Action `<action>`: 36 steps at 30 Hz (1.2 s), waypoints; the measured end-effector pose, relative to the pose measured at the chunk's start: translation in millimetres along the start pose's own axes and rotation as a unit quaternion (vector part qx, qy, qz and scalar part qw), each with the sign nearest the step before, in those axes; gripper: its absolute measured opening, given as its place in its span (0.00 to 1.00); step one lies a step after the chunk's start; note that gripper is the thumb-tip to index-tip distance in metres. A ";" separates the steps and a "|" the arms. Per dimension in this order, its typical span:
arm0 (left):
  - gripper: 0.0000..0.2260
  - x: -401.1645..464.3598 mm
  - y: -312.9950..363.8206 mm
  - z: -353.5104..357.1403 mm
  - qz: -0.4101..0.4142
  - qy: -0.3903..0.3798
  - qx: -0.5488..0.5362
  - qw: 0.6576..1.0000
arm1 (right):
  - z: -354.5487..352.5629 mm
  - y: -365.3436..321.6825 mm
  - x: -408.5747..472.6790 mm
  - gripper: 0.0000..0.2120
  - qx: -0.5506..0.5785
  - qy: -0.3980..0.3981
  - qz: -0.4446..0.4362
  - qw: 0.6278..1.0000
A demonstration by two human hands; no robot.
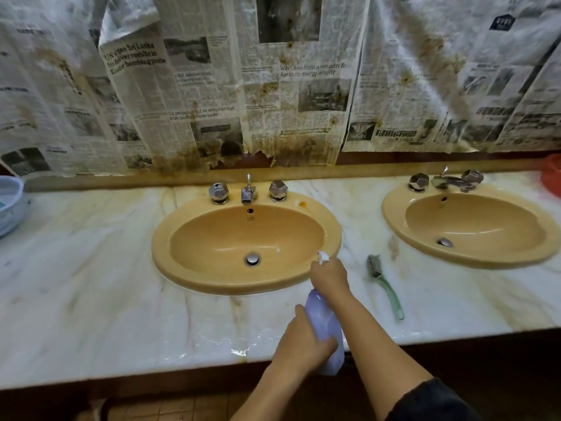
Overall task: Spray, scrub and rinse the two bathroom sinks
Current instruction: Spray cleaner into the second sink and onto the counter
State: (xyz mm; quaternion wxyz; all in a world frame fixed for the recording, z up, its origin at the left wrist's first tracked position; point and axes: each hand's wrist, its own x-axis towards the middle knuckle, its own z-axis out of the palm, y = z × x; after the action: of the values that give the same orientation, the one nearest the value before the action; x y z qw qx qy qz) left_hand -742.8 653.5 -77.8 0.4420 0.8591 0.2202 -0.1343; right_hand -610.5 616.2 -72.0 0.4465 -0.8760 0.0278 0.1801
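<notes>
**Q:** Both hands are on the bottle, then?

**A:** Yes. Left hand (303,341), low and centre in the frame, wraps the body of the lilac spray bottle (323,329); right hand (331,276), just above it, closes round the neck, with the white nozzle (322,257) poking out beyond the fingers. Whether a finger sits on the trigger, I cannot tell.

**Q:** Going left to right, where do things lie?

**A:** A pale basin (10,202) at the far left edge, then the near sink (170,256) in the middle of the marble counter (91,284), its taps (249,191) at the back. Right of the hands lies a green brush (384,284), handle toward the viewer. The second sink (394,220) is at the right, a red object (552,174) beyond it. Stained newspaper (197,86) covers the wall above.

**Q:** What does the next move turn on?

**A:** The bottle's long axis runs from lower centre up and slightly left, so the nozzle hangs at the near sink's lower right rim, aimed into the bowl. I judge spraying there comes first; the second sink lies well apart to the right, nearer the right arm.
</notes>
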 end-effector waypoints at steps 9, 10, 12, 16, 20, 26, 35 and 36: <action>0.27 40.4 6.2 -35.8 0.069 -0.039 -0.007 0.997 | -6.7 -25.6 30.7 0.09 0.049 0.033 0.046 0.997; 0.27 43.6 6.5 -39.5 0.084 -0.043 -0.012 0.995 | -5.9 -28.0 33.9 0.07 0.058 0.040 0.048 0.996; 0.29 52.6 3.7 -42.5 0.098 -0.050 -0.021 0.994 | -1.4 -27.8 44.1 0.13 0.082 0.063 0.053 0.993; 0.38 67.6 0.4 -43.3 0.127 -0.062 -0.029 0.990 | -1.3 -39.3 44.6 0.03 0.031 0.088 0.053 0.994; 0.22 78.7 4.6 -50.8 0.111 -0.071 -0.025 0.991 | 0.1 -38.0 64.2 0.13 0.019 0.071 0.027 0.997; 0.19 105.6 13.2 -49.4 0.070 -0.055 0.006 0.996 | -5.7 -41.4 87.8 0.12 0.091 0.020 0.036 0.995; 0.17 143.2 46.2 -44.0 0.013 0.036 -0.028 0.999 | -7.5 -65.1 144.0 0.22 0.036 -0.064 -0.013 0.997; 0.16 146.9 49.5 -46.1 0.002 0.046 -0.034 0.998 | -7.1 -69.6 149.9 0.21 0.024 -0.078 -0.017 0.996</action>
State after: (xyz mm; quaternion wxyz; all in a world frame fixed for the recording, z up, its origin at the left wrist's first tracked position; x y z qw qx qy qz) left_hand -589.2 703.9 -79.3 0.4606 0.8493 0.2431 -0.0859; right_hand -453.9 669.2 -65.4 0.4715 -0.8484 -0.0174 0.2398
